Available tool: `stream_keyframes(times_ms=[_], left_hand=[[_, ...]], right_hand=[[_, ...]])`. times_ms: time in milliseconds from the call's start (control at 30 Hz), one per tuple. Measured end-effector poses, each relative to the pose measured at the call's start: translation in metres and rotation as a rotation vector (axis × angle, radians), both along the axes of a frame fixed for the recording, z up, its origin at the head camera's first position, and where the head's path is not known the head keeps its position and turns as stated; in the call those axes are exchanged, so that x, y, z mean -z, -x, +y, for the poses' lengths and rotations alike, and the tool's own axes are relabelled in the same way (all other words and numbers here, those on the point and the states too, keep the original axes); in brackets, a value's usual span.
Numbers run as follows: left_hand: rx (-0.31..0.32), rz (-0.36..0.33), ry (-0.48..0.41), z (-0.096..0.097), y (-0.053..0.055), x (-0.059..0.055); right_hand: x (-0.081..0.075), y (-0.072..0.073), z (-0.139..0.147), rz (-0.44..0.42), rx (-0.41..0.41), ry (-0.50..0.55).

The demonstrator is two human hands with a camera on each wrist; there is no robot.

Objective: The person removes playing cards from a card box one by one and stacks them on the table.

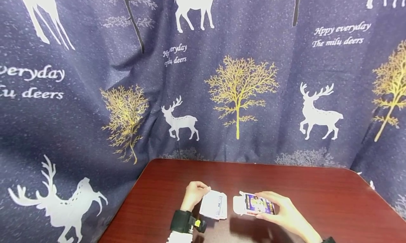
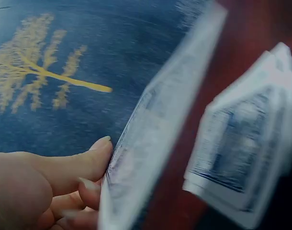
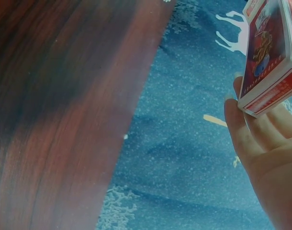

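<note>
At the table's near middle my left hand (image 1: 193,195) pinches a playing card (image 2: 151,129) by its edge between thumb and fingers; whether it is one card or several cannot be told. Below and beside it lies a loose pile of white-bordered playing cards (image 2: 237,143) with dark blue patterned backs. My right hand (image 1: 283,210) grips a card box (image 1: 259,203), thumb and fingers on its opposite sides. The box's white end flap (image 1: 238,205) stands open towards the cards. A red-and-white face of the card box (image 3: 265,52) shows in the right wrist view.
The dark red wooden table (image 1: 177,174) has rounded far corners. Behind it hangs a blue curtain (image 1: 203,84) printed with deer, trees and lettering. A black band (image 1: 181,221) with a small device sits on the left wrist.
</note>
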State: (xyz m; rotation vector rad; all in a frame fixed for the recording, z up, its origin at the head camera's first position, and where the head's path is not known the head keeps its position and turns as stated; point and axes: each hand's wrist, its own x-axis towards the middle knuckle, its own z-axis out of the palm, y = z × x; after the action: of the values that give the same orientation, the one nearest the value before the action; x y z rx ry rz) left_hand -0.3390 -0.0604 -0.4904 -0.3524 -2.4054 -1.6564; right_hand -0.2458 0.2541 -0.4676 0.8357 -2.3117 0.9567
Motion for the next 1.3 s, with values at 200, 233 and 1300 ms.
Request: stream_keyframes(times_ms=[200, 233, 1300], left_hand=[[-0.036, 0.02, 0.119, 0.012, 0.003, 0.008], [-0.045, 0.038, 0.156, 0.013, 0.003, 0.008], [-0.187, 0.166, 0.354, 0.03, 0.006, 0.021]], right_hand=[[0.001, 0.001, 0.002, 0.0, 0.004, -0.021], [0.001, 0.002, 0.002, 0.001, 0.005, -0.027], [0.005, 0.002, 0.005, 0.004, -0.04, -0.001]])
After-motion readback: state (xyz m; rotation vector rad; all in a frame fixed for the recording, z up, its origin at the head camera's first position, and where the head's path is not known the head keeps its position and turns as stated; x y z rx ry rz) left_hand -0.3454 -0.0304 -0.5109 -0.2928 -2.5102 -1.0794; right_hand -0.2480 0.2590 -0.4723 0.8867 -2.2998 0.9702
